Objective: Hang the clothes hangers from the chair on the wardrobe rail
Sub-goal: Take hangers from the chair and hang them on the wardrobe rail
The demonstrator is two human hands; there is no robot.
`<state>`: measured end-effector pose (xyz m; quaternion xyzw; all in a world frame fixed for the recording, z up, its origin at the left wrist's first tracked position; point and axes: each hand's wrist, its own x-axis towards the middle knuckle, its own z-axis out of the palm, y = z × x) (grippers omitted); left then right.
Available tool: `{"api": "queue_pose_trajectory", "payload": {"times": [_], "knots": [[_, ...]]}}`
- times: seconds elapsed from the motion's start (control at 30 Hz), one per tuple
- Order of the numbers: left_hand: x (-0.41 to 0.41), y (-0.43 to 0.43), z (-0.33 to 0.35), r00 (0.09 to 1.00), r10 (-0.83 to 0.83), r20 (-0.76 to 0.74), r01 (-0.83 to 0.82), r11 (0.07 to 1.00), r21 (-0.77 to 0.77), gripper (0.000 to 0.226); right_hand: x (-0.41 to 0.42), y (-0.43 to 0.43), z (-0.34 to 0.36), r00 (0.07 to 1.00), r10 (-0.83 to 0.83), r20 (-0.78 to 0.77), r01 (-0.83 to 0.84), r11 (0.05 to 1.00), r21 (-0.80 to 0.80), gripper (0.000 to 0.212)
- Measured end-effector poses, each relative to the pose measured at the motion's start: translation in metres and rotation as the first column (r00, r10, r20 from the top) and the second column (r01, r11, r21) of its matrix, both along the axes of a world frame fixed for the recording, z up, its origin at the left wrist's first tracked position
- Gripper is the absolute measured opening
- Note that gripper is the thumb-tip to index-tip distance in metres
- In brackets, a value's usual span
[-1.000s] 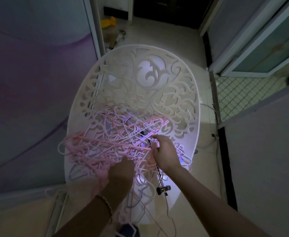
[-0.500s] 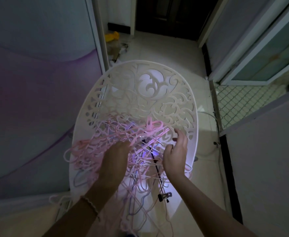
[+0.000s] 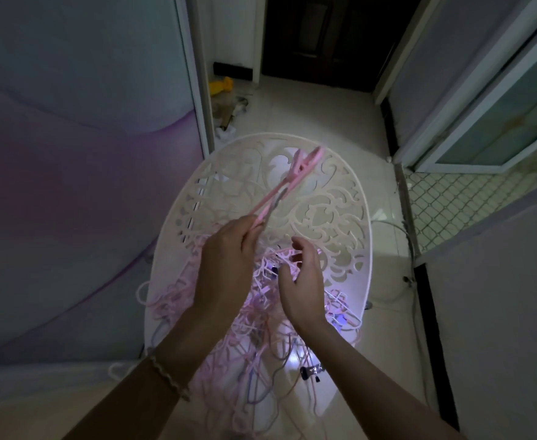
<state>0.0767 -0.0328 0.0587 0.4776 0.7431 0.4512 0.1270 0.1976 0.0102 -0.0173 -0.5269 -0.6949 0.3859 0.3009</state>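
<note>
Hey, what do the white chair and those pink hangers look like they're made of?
White chair: likely moulded plastic with a matte finish; its scrollwork cutouts look cast in one smooth piece. Pink hangers: probably thin plastic or plastic-coated wire, judging by the uniform pastel colour and slender rods; the dim light leaves it open.

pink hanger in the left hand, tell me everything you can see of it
The pink hanger looks like thin, smooth plastic, seen nearly edge-on, so its full shape cannot be told. It slants up and rightward from the left hand, which grips its lower end, to a broader looped end before the white carved chair back. A greyish strip runs alongside near the hand, perhaps a second hanger. It is clear of the hanger pile on the seat; the right hand does not touch it.
</note>
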Motion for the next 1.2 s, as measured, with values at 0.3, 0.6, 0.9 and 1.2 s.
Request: {"api": "queue_pose_trajectory", "payload": {"times": [0.3, 0.6, 0.9, 1.2], "knots": [[-0.011, 0.008, 0.129, 0.761, 0.149, 0.631, -0.078, 0.987, -0.139, 0.016, -0.03, 0.019, 0.143, 0.988, 0.077, -0.134, -0.052, 0.982, 0.184, 0.05], [-0.017, -0.076, 0.242, 0.547, 0.106, 0.831, 0.028, 0.989, -0.145, 0.024, -0.046, -0.03, 0.293, 0.937, 0.329, 0.119, -0.348, 0.848, 0.4, 0.045], [0.003, -0.182, 0.299, 0.559, -0.007, 0.829, 0.092, 0.994, -0.054, 0.014, -0.025, -0.124, 0.36, 0.867, 0.436, 0.242, -0.497, 0.796, 0.345, 0.035], [-0.016, -0.313, 0.322, 0.587, 0.117, 0.801, -0.032, 0.992, -0.121, 0.018, -0.03, -0.194, 0.413, 0.587, 0.808, 0.053, -0.81, 0.585, 0.049, 0.035]]}}
